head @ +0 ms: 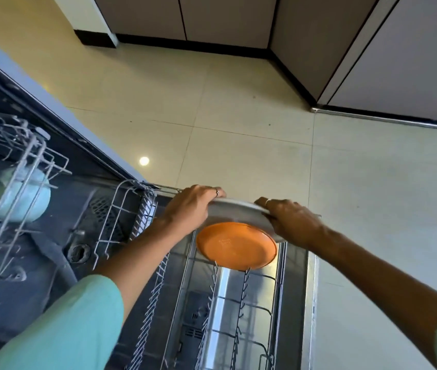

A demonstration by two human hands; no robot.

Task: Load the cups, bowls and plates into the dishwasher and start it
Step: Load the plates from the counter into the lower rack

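Observation:
Both my hands hold a grey plate (234, 209) upright at the far end of the pulled-out lower rack (238, 303). My left hand (190, 206) grips its left rim and my right hand (289, 220) grips its right rim. Just in front of it an orange plate (236, 245) stands on edge between the rack's tines. On the left, a light blue bowl (15, 194) sits in the upper rack (11, 161) of the open dishwasher. The grey plate's lower part is hidden behind the orange one.
The open dishwasher door (300, 289) lies flat under the lower rack. Beige floor tiles (238, 102) stretch beyond it to grey cabinets (225, 17) with a dark plinth. More cabinets stand at the upper right (412, 49).

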